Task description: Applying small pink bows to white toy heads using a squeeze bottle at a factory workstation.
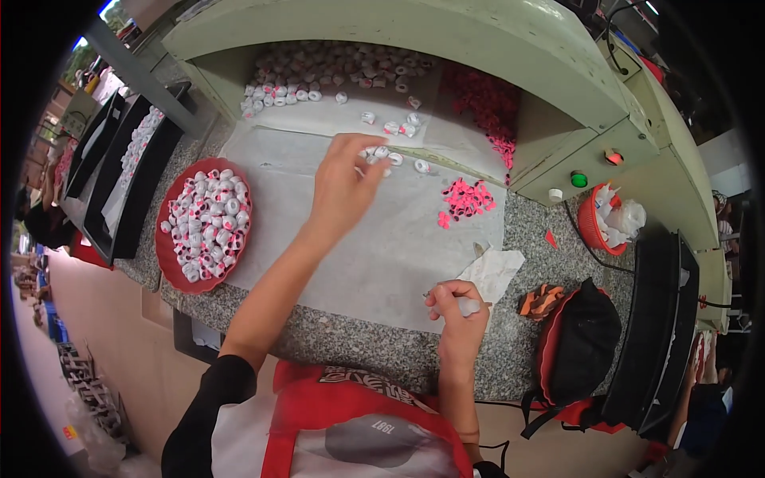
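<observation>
My left hand (348, 182) reaches to the back of the paper-covered worktop (319, 239), thumb and fingertips apart around a few small white pieces (382, 152). Whether it touches them is hard to tell. Another white piece with a dark middle (421, 166) lies just right of them. Closer to me, my right hand (460, 309) is closed around a small translucent squeeze bottle (468, 306), its tip toward the left. Beyond that hand lies a small heap of bright pink and dark pieces (468, 199). A red bowl (165, 259) full of white and pink pieces stands at the left.
A pale green hood (382, 24) overhangs the back, with many white pieces (335, 64) and pink pieces (486, 95) beneath. At right are crumpled paper (496, 271), a red basket (587, 223), a black bag (586, 342) and black trays (655, 334). More black trays (127, 187) stand left.
</observation>
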Action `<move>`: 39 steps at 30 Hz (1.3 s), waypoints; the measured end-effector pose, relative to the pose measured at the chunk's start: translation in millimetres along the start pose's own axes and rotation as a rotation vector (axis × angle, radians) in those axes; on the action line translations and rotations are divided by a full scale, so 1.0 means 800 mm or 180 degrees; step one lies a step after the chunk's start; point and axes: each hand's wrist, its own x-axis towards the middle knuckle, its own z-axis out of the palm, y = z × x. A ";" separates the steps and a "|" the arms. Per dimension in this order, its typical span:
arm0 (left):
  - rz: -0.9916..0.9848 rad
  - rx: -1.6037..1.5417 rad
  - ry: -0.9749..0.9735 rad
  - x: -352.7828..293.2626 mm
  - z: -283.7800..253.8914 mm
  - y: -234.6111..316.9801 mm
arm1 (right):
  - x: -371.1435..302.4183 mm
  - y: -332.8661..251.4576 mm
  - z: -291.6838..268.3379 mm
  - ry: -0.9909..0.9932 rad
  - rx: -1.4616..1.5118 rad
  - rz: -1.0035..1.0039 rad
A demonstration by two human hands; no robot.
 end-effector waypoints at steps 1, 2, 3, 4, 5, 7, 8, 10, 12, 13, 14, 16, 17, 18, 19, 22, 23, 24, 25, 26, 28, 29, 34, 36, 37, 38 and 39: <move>-0.0331 0.1287 0.0155 0.012 0.006 -0.060 | -0.001 -0.001 0.004 -0.0063 0.0008 -0.0021; -0.0149 0.1533 0.0232 0.015 0.015 -0.103 | 0.002 -0.002 0.006 -0.0144 -0.0057 0.0002; 0.0029 0.1765 0.0279 0.019 0.020 -0.126 | 0.004 -0.003 0.005 -0.0192 -0.0128 0.0036; 0.0033 0.1745 0.0276 0.025 0.020 -0.127 | 0.005 -0.006 0.002 -0.0177 -0.0139 0.0026; -0.0250 0.1486 0.0128 0.027 0.019 -0.126 | 0.003 -0.009 0.000 -0.0148 -0.0116 0.0035; -0.0531 0.1216 -0.0035 0.025 0.013 -0.125 | 0.001 -0.011 -0.005 -0.0104 -0.0098 0.0044; -0.0466 0.1196 -0.0133 0.025 0.005 -0.124 | 0.003 -0.009 -0.006 -0.0221 -0.0097 -0.0082; -0.0391 0.1188 -0.0220 0.021 -0.005 -0.117 | 0.003 -0.004 -0.005 -0.0350 -0.0086 -0.0217; -0.0388 0.1010 -0.0123 0.007 -0.015 -0.097 | 0.004 0.001 -0.002 -0.0367 -0.0382 -0.0506; -0.0909 -0.0160 -0.0212 -0.005 -0.019 -0.083 | 0.004 -0.001 -0.003 -0.0355 -0.0377 -0.0527; -0.1416 -0.1325 -0.0311 -0.020 -0.024 -0.068 | 0.003 -0.002 -0.003 -0.0331 -0.0271 -0.0623; -0.2126 -0.3449 -0.0606 -0.053 -0.027 -0.023 | -0.009 -0.016 -0.002 -0.0309 -0.0180 -0.0706; -0.2283 -0.3831 -0.0762 -0.069 -0.025 -0.004 | -0.013 -0.030 0.004 -0.0312 0.0051 -0.0573; -0.2442 -0.4228 -0.0942 -0.080 -0.019 0.011 | -0.015 -0.041 0.007 -0.0293 0.0268 -0.0441; -0.2441 -0.4249 -0.0939 -0.086 -0.017 0.022 | -0.017 -0.047 0.008 -0.0293 0.0248 -0.0445; -0.2857 -0.4474 -0.1273 -0.094 -0.014 0.048 | -0.025 -0.063 0.010 -0.0065 0.0039 -0.0709; -0.2861 -0.4494 -0.1285 -0.097 -0.013 0.051 | -0.030 -0.065 0.009 0.0083 0.0088 -0.0829; -0.2334 -0.3978 -0.1350 -0.101 -0.011 0.053 | -0.033 -0.067 0.008 0.0229 0.0139 -0.0946; -0.1817 -0.3451 -0.1394 -0.104 -0.009 0.055 | -0.033 -0.069 0.012 0.0235 0.0125 -0.0942; -0.1700 -0.2831 -0.1361 -0.102 -0.013 0.069 | -0.036 -0.070 0.017 0.0497 -0.0149 -0.1491; -0.1487 -0.2625 -0.1196 -0.108 -0.009 0.077 | -0.038 -0.067 0.015 0.0763 -0.0436 -0.2019; -0.1258 -0.2404 -0.1007 -0.110 -0.008 0.079 | -0.041 -0.064 0.008 0.0614 -0.0757 -0.2319; -0.0820 -0.2432 -0.1007 -0.105 -0.006 0.074 | -0.042 -0.067 0.008 0.0371 -0.1435 -0.2798; -0.0654 -0.2361 -0.1059 -0.105 -0.006 0.074 | -0.041 -0.067 0.008 0.0388 -0.1561 -0.2893; -0.0693 -0.2266 -0.1030 -0.105 -0.006 0.077 | -0.041 -0.068 0.007 0.0396 -0.1560 -0.2889; -0.0731 -0.2170 -0.1003 -0.106 -0.006 0.079 | -0.041 -0.068 0.008 0.0400 -0.1528 -0.2867; -0.0732 -0.2169 -0.1014 -0.106 -0.007 0.080 | -0.042 -0.068 0.008 0.0403 -0.1496 -0.2846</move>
